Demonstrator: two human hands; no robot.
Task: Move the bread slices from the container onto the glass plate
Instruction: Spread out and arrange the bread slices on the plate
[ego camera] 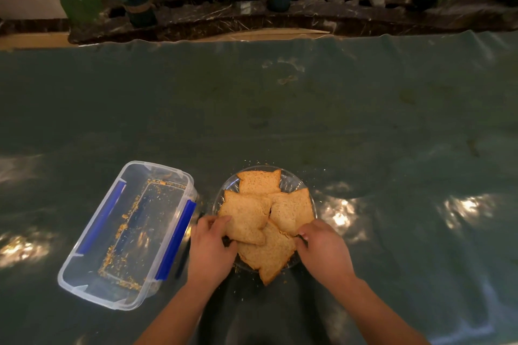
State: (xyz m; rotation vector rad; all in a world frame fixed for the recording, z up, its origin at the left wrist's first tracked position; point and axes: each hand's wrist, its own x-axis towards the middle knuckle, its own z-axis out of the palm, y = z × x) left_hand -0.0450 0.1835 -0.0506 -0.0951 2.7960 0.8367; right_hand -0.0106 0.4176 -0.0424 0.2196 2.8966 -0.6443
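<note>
I see four bread slices [265, 216] piled on the plate [291, 182]. My left hand [211, 249] pinches the left slice's edge; my right hand [322, 246] seems curled on the right slice. The container [126, 232] beside holds only crumbs [123, 228].

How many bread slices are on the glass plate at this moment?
4: far slice, left slice under the left hand, right slice by the right hand, near slice overhanging the rim. More could hide underneath.
</note>
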